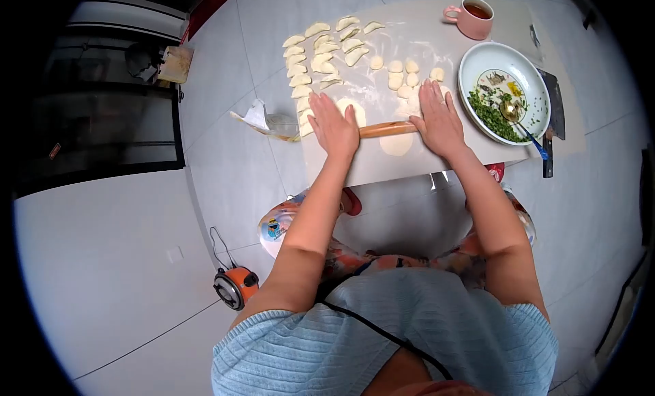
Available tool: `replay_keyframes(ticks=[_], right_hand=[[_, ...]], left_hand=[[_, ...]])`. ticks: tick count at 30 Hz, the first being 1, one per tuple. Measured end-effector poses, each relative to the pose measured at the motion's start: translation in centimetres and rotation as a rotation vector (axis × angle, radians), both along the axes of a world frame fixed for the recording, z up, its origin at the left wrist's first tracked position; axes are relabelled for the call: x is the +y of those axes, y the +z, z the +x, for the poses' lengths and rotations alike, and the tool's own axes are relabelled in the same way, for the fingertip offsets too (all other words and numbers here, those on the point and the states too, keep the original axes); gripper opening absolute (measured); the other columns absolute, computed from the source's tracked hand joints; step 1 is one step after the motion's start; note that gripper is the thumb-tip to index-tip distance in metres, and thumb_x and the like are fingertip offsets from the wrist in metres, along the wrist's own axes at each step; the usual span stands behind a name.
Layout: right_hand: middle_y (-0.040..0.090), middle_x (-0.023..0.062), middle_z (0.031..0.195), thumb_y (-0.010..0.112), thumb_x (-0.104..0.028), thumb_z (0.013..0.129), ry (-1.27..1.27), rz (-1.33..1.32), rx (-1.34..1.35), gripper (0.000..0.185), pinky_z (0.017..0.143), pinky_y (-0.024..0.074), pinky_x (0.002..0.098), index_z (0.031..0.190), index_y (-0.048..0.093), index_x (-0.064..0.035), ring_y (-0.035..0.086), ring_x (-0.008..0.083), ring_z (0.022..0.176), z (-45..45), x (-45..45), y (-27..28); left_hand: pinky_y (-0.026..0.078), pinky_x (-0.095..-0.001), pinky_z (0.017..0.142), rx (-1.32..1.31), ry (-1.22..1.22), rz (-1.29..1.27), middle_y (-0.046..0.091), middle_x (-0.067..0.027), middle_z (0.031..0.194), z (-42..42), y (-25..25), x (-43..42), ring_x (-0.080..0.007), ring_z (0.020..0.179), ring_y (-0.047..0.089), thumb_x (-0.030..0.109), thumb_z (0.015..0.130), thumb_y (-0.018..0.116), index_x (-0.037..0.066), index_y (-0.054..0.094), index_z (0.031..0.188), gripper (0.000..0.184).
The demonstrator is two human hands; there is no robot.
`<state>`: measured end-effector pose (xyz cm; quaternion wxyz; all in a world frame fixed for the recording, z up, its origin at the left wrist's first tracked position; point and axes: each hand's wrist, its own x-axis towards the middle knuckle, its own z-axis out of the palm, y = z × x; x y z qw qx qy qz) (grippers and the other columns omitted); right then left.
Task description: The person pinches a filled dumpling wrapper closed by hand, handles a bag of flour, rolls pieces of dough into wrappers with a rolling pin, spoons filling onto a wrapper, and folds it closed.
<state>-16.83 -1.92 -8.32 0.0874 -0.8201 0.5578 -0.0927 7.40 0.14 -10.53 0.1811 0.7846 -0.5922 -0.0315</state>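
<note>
A wooden rolling pin (387, 130) lies across the floured board, its ends under my two palms. My left hand (335, 128) rests flat over its left end, fingers stretched forward. Over the other end lies my right hand (441, 125), fingers also extended and slightly apart. A thin round dough wrapper (396, 147) shows just below the pin. Beyond the left hand's thumb is another flat wrapper (353, 110), partly covered. Several small dough pieces (396, 80) sit ahead of my right hand. Rows of folded dumplings (318, 30) fill the board's far left.
A white bowl (544, 93) of chopped greens, with a spoon (510, 111) in it, stands at right. Beside it lies a cleaver (557, 116). A pink mug (471, 24) of dark liquid is behind. On the floor are a crumpled bag (269, 123) and an orange appliance (237, 287).
</note>
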Motion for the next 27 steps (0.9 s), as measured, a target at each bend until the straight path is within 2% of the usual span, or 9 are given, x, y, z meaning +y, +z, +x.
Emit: replay_keyframes(ticks=[4, 9, 12, 15, 18, 20, 22, 25, 27], right_hand=[[0.023, 0.019, 0.162, 0.057, -0.035, 0.097, -0.04, 0.109, -0.026, 0.075, 0.123, 0.0141, 0.0452, 0.153, 0.024, 0.0025, 0.017, 0.0309, 0.152, -2.4, 1.3, 0.4], [0.034, 0.0217, 0.155, 0.063, -0.034, 0.094, 0.093, 0.107, -0.003, 0.073, 0.121, 0.0221, 0.0471, 0.148, 0.033, 0.0047, 0.024, 0.0332, 0.149, -2.7, 4.2, 2.6], [0.036, 0.0209, 0.154, 0.061, -0.036, 0.094, 0.113, 0.049, -0.012, 0.072, 0.12, 0.0231, 0.0465, 0.147, 0.034, 0.0042, 0.026, 0.0321, 0.148, -0.4, 2.3, 2.3], [0.028, 0.0173, 0.16, 0.056, -0.036, 0.097, 0.018, 0.038, 0.043, 0.073, 0.123, 0.0155, 0.0437, 0.152, 0.028, 0.0032, 0.02, 0.0267, 0.151, 1.3, -0.3, 1.4], [0.024, 0.0159, 0.162, 0.054, -0.037, 0.099, -0.068, 0.07, 0.003, 0.074, 0.124, 0.0121, 0.043, 0.153, 0.024, 0.0029, 0.017, 0.0257, 0.152, 0.8, -0.9, 0.3], [0.024, 0.0168, 0.162, 0.055, -0.036, 0.098, -0.06, 0.083, -0.004, 0.074, 0.124, 0.0131, 0.0435, 0.153, 0.025, 0.0031, 0.017, 0.0267, 0.152, -0.7, 0.0, -0.2], [0.024, 0.0177, 0.161, 0.056, -0.036, 0.097, -0.049, 0.102, 0.002, 0.074, 0.124, 0.0142, 0.044, 0.153, 0.025, 0.0033, 0.017, 0.0277, 0.152, -2.3, 1.9, -0.1], [0.025, 0.0196, 0.161, 0.06, -0.033, 0.095, 0.077, 0.14, 0.037, 0.078, 0.123, 0.0152, 0.0473, 0.153, 0.024, 0.0044, 0.017, 0.034, 0.152, -3.3, 4.6, 1.2], [0.026, 0.0197, 0.16, 0.06, -0.034, 0.094, 0.09, 0.178, -0.01, 0.078, 0.123, 0.0155, 0.0469, 0.152, 0.025, 0.0045, 0.018, 0.0338, 0.151, -1.8, 3.8, 2.8]], left_hand=[[0.014, -0.0534, 0.12, 0.006, -0.087, 0.004, 0.02, -0.0277, 0.16, -1.5, 1.0, 2.0, -0.0383, 0.15, 0.018, 0.035, 0.097, 0.055, -0.008, 0.027, 0.151, 0.075], [0.016, -0.0563, 0.119, 0.045, -0.244, 0.197, 0.02, -0.0284, 0.16, -2.1, 1.0, 10.8, -0.0416, 0.15, 0.018, 0.032, 0.095, 0.057, -0.009, 0.027, 0.15, 0.074], [0.015, -0.055, 0.12, 0.02, -0.136, 0.1, 0.019, -0.0277, 0.161, -0.8, -0.2, 8.4, -0.04, 0.151, 0.015, 0.033, 0.096, 0.055, -0.008, 0.027, 0.151, 0.074], [0.013, -0.0535, 0.121, -0.029, -0.003, 0.044, 0.017, -0.026, 0.162, 0.6, -0.6, 2.3, -0.037, 0.152, 0.013, 0.035, 0.097, 0.053, -0.007, 0.026, 0.152, 0.074], [0.013, -0.052, 0.121, -0.02, -0.032, 0.045, 0.017, -0.0243, 0.162, 0.5, 0.3, -0.4, -0.0344, 0.152, 0.012, 0.037, 0.098, 0.051, -0.007, 0.026, 0.152, 0.074], [0.014, -0.0531, 0.121, -0.056, -0.076, 0.023, 0.018, -0.0236, 0.162, -0.2, 0.2, 0.9, -0.0347, 0.152, 0.015, 0.035, 0.097, 0.054, -0.006, 0.029, 0.151, 0.072], [0.015, -0.0553, 0.12, -0.06, -0.265, 0.088, 0.02, -0.0245, 0.161, -1.7, 1.8, 4.7, -0.0361, 0.151, 0.018, 0.032, 0.096, 0.056, -0.004, 0.031, 0.151, 0.07], [0.016, -0.057, 0.119, 0.012, -0.309, 0.223, 0.024, -0.0244, 0.16, -2.4, 2.7, 9.8, -0.0374, 0.15, 0.019, 0.03, 0.095, 0.058, -0.004, 0.033, 0.15, 0.068], [0.016, -0.057, 0.118, 0.004, -0.251, 0.226, 0.023, -0.0237, 0.16, -1.8, 1.7, 10.2, -0.0374, 0.15, 0.018, 0.031, 0.096, 0.057, -0.004, 0.032, 0.15, 0.069]])
